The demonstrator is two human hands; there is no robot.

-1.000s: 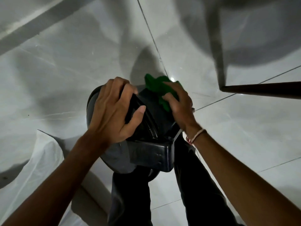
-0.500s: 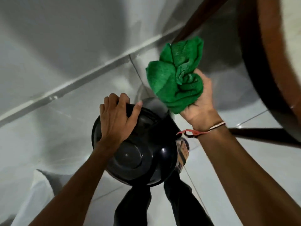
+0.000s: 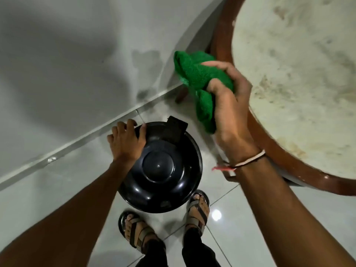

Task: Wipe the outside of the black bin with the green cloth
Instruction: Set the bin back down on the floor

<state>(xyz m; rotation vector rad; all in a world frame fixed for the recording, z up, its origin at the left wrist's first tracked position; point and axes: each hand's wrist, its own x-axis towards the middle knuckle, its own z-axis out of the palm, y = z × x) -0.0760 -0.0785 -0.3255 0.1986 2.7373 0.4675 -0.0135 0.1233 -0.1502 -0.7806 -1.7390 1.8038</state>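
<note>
Head view: the black bin (image 3: 159, 170) stands upright on the pale tiled floor (image 3: 57, 193), seen from straight above, its round domed lid facing the camera and a flat black tab at its far edge. The left hand (image 3: 126, 143) rests on the far left part of the lid rim, the fingers (image 3: 123, 126) curled over the edge and down the outer side, the thumb lying on top of the lid beside the tab, so the hand grips the bin.

The right hand (image 3: 229, 105) is raised to the right of the bin and farther off, apart from it. Its fingers are closed around the green cloth (image 3: 200, 78), which is bunched up: one wad bulges out to the left past the knuckles and a fold hangs below the palm toward the bin without touching it. A thin string band circles the right wrist.

Behind the right hand, at the right, is a round table (image 3: 300, 83) with a brown wooden rim and a pale mottled top. Two feet in strapped sandals (image 3: 198, 209) stand on the near side of the bin, the right one just against its base. A grey wall meets the floor at the far left.
</note>
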